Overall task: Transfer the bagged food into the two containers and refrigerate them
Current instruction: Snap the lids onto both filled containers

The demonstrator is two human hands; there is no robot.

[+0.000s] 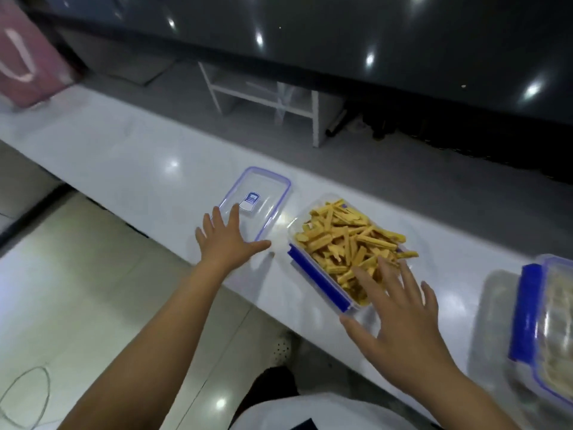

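Note:
An open clear container (319, 280) with blue clips stands on the white counter (124, 156), heaped with yellow stick-shaped food (347, 243). Its clear blue-rimmed lid (263, 190) lies flat to the left. My left hand (226, 240) rests spread at the lid's near corner, fingers overlapping its edge, holding nothing. My right hand (403, 318) hovers spread over the container's near right corner, fingertips at the food. A second container (545, 336) with its lid on and pale food inside sits at the right edge.
A pink bag (24, 57) stands at the counter's far left. Beyond the counter is a white frame (266, 97) under a dark glossy surface. Tiled floor and a thin cable loop (28, 395) lie on the near left.

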